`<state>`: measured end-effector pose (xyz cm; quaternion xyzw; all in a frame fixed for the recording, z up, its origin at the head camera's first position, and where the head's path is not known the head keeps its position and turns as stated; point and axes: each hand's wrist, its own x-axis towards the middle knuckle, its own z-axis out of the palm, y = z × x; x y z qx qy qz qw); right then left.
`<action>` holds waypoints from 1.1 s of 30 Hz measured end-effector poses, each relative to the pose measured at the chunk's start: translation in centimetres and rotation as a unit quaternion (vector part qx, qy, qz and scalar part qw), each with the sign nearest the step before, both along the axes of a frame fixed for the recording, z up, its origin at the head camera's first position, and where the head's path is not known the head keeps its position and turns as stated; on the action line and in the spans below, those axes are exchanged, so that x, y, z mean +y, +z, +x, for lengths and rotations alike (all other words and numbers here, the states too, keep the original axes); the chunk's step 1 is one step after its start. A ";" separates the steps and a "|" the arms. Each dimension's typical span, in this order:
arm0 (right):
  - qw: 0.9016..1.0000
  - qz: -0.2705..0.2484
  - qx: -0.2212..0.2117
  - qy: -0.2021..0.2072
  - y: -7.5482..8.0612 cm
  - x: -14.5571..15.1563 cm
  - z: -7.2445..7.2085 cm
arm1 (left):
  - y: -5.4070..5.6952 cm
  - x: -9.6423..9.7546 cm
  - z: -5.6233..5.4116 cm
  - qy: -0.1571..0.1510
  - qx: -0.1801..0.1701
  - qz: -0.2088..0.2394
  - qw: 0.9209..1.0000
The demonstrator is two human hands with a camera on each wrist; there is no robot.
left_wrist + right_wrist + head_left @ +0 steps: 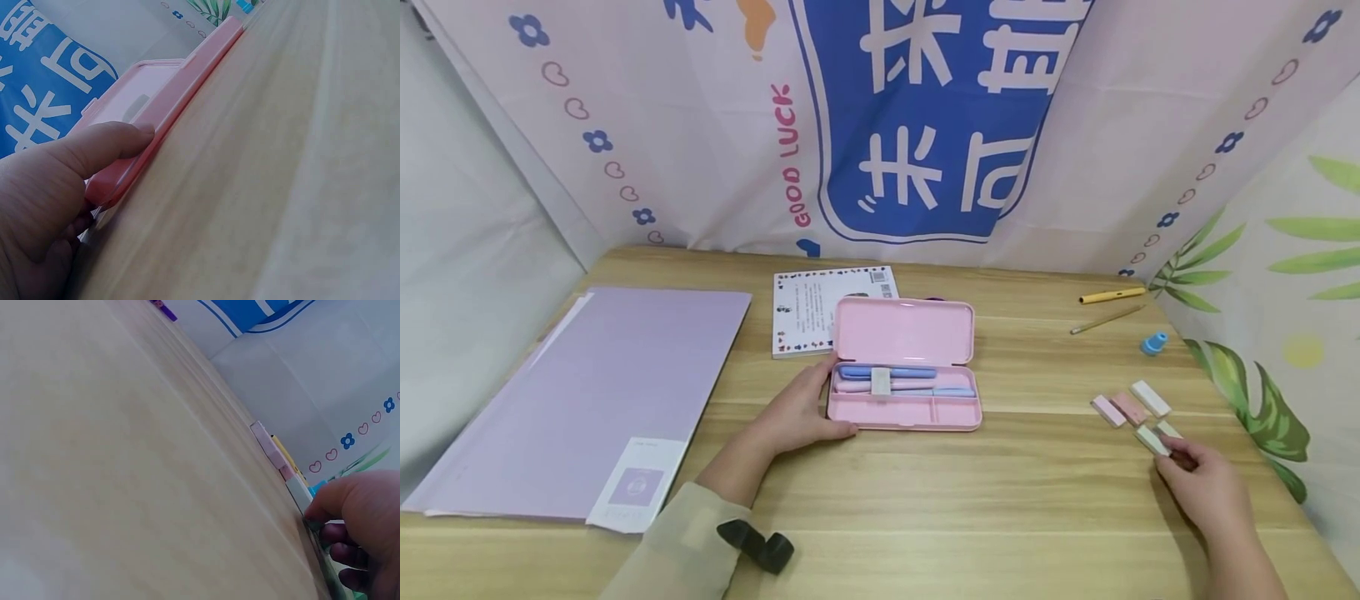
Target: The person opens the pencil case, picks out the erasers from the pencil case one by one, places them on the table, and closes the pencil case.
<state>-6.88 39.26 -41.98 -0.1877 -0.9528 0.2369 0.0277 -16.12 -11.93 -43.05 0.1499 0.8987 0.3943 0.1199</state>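
A pink pencil case (895, 412) lies open on the table. My left hand (801, 408) grips its left end, thumb along the front edge. Inside are a blue pen (917, 373), other pens, and a pale eraser (881, 382) lying across them. At the right, my right hand (1210, 487) pinches a pale green eraser (1168, 429) between thumb and index finger; the fingers partly hide it. Beside it lies another pale green eraser (1152, 440), with a lilac eraser (1107, 411), a salmon eraser (1128, 408) and a white eraser (1151, 398) just behind.
A large lilac folder (617, 392) covers the table's left side, with a white card (638, 483) at its corner. A printed booklet (801, 312) lies behind the case. A yellow pen (1111, 295), a pencil (1107, 320) and a small blue object (1153, 342) lie back right.
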 end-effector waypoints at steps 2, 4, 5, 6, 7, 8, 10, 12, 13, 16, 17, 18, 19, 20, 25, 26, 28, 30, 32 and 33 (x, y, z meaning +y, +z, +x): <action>1.000 -0.003 0.001 -0.010 0.2 -0.2 0.1 | 0.0 0.0 -0.1 -0.003 0.002 0.001 1.000; 1.000 -0.004 0.008 -0.018 0.4 -0.6 0.1 | 0.0 0.0 -0.1 -0.003 0.003 0.002 1.000; 1.000 -0.003 0.017 -0.018 0.5 -1.0 0.0 | 0.0 0.0 -0.1 -0.005 0.004 0.002 1.000; 1.000 -0.004 0.026 -0.013 0.6 -1.4 -0.1 | 0.0 0.0 -0.1 -0.003 0.003 0.002 1.000; 0.999 -0.009 0.037 -0.007 0.7 -2.0 -0.3 | 0.0 0.0 -0.1 -0.004 0.004 0.002 1.000; 0.999 -0.009 0.048 0.003 0.7 -2.7 -0.6 | 0.0 -0.1 -0.1 -0.002 0.002 0.001 1.000; 0.996 -0.018 0.078 0.031 0.7 -4.3 -1.4 | 0.0 -0.1 -0.1 -0.001 0.002 0.001 1.000; 0.991 -0.022 0.111 0.072 0.5 -6.3 -2.3 | 0.0 -0.1 -0.2 -0.001 0.003 0.001 1.000; 0.989 -0.022 0.118 0.088 0.4 -7.5 -2.8 | 0.0 -0.1 -0.2 -0.001 0.003 0.001 1.000; 0.982 -0.036 0.127 0.134 0.2 -11.0 -4.2 | -0.1 -0.1 -0.2 -0.001 0.005 0.002 1.000; 0.980 -0.041 0.125 0.148 0.2 -12.2 -4.6 | -0.1 0.0 -0.2 -0.001 0.005 0.002 1.000; 0.980 -0.048 0.116 0.156 0.2 -13.4 -5.0 | 0.0 0.0 -0.2 -0.001 0.005 0.002 1.000; 0.978 -0.054 0.115 0.165 0.2 -14.6 -5.4 | 0.0 0.0 -0.2 -0.001 0.004 0.002 1.000; 0.975 -0.061 0.119 0.176 0.2 -15.7 -5.8 | 0.1 0.1 -0.2 -0.001 0.002 0.002 1.000; 0.956 -0.079 0.157 0.236 0.3 -21.3 -6.9 | 0.2 0.2 -0.2 -0.003 0.001 0.003 1.000; 0.950 -0.078 0.167 0.251 0.3 -22.3 -7.1 | 0.2 0.2 -0.2 -0.003 0.002 0.003 1.000; 0.942 -0.075 0.179 0.274 0.4 -24.3 -7.3 | 0.2 0.2 -0.1 -0.003 0.005 0.003 1.000; 0.939 -0.073 0.175 0.287 0.4 -26.0 -7.5 | 0.1 0.1 -0.1 -0.003 0.006 0.003 1.000; 0.941 -0.065 0.159 0.291 0.4 -27.4 -7.6 | 0.1 0.1 0.0 -0.003 0.008 0.002 1.000; 0.943 -0.060 0.149 0.290 0.3 -28.0 -7.7 | 0.1 0.1 0.0 -0.003 0.009 0.001 1.000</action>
